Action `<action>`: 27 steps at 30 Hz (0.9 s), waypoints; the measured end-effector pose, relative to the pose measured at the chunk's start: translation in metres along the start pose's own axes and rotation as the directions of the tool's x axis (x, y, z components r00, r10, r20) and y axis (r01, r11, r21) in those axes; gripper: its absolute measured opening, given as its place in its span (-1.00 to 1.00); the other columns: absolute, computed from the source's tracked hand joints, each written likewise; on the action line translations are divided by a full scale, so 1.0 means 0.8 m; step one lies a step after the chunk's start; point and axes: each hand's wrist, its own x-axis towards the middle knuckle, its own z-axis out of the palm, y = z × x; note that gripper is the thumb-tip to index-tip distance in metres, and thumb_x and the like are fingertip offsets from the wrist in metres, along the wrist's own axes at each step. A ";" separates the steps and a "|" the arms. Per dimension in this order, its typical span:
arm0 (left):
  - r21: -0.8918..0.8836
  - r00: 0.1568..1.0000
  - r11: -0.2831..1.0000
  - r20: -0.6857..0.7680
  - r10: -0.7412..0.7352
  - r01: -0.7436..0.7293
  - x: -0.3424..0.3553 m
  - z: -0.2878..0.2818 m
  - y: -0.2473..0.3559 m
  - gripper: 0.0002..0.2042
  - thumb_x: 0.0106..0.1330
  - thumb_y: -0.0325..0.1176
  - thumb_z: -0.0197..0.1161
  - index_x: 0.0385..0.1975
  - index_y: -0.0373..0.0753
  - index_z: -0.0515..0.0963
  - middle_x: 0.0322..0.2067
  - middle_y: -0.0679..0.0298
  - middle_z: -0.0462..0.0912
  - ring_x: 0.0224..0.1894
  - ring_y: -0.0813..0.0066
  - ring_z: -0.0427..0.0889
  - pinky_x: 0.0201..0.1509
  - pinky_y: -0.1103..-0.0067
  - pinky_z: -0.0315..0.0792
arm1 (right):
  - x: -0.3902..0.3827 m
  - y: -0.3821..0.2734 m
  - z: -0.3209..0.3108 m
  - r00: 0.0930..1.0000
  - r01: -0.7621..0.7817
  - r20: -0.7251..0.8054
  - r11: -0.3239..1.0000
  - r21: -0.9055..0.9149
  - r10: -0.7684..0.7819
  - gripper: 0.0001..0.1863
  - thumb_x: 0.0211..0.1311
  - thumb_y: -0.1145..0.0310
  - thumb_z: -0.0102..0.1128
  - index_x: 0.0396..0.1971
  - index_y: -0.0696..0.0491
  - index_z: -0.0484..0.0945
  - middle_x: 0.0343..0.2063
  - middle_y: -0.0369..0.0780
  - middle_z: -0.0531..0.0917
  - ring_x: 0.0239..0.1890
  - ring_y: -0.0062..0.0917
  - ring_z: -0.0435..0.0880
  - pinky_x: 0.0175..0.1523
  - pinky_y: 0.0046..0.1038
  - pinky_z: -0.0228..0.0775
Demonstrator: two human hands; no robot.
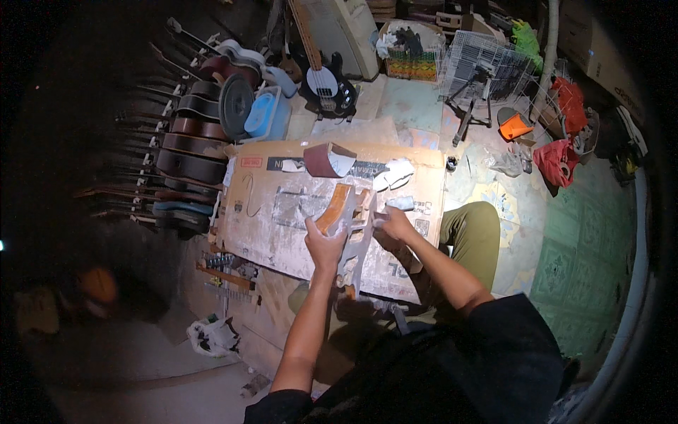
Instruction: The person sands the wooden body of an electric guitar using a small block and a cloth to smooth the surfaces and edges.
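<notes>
A wooden piece shaped like an electric guitar body (337, 210) stands tilted on edge over the dusty cardboard (247, 240). One face is orange-brown; its cut-out edges are grey and dusty. My left hand (325, 244) wraps round its left side, thumb over the orange face. On the opposite side, my right hand (397, 225) is closed against the long grey edge; whatever lies under its fingers is hidden. Just beyond that hand lies a grey-blue block (400, 203). Farther off are a curled sheet of brown sandpaper (330, 161) and a crumpled white cloth (394, 174).
Several guitars (187, 155) stand in a rack at the left. A black-and-white electric bass (325, 88) leans at the back beside a blue tub (265, 113). A wire cage (480, 67), an orange container (514, 126) and red bags (558, 159) sit at the far right.
</notes>
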 end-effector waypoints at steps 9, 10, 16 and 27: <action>0.028 0.999 0.999 0.021 0.025 -0.026 -0.011 0.021 0.012 -0.44 -0.08 -0.29 0.53 -0.16 -0.35 0.33 -0.38 -0.12 0.66 -0.27 -0.15 0.67 -0.22 0.22 0.51 | 0.012 0.002 -0.019 0.732 0.631 0.060 0.643 -0.434 -0.678 -0.68 0.05 0.25 0.29 -0.33 0.20 0.51 -0.07 0.10 0.55 0.07 0.02 0.48 0.26 -0.14 0.29; 0.028 0.999 0.999 0.016 0.033 -0.033 -0.011 0.018 0.007 -0.43 -0.09 -0.30 0.53 -0.14 -0.36 0.33 -0.37 -0.13 0.65 -0.25 -0.16 0.66 -0.20 0.22 0.50 | 0.001 -0.005 -0.014 0.777 0.619 0.132 0.706 -0.344 -0.616 -0.67 0.05 0.24 0.29 -0.31 0.19 0.51 -0.06 0.09 0.55 0.07 0.02 0.48 0.26 -0.12 0.28; 0.044 1.000 0.999 -0.025 0.014 -0.013 0.017 0.001 -0.022 -0.36 -0.09 -0.28 0.56 -0.04 -0.37 0.36 -0.29 -0.12 0.66 -0.19 -0.11 0.66 -0.08 0.25 0.50 | -0.061 -0.023 -0.050 0.853 0.452 0.331 0.889 -0.079 -0.404 -0.60 0.11 0.17 0.27 -0.20 0.16 0.48 -0.43 0.06 0.63 -0.32 0.01 0.64 -0.19 -0.11 0.48; -0.441 0.842 0.743 0.057 -0.537 0.504 0.141 0.000 -0.136 -0.64 0.11 -0.11 0.47 -0.35 -0.34 0.66 -0.38 0.19 0.70 -0.38 0.37 0.61 -0.26 0.38 0.49 | -0.060 0.054 -0.049 0.921 0.378 0.182 0.905 -0.193 -0.346 -0.60 0.02 0.20 0.28 -0.28 0.23 0.49 -0.27 0.08 0.57 -0.18 -0.01 0.58 -0.04 -0.16 0.44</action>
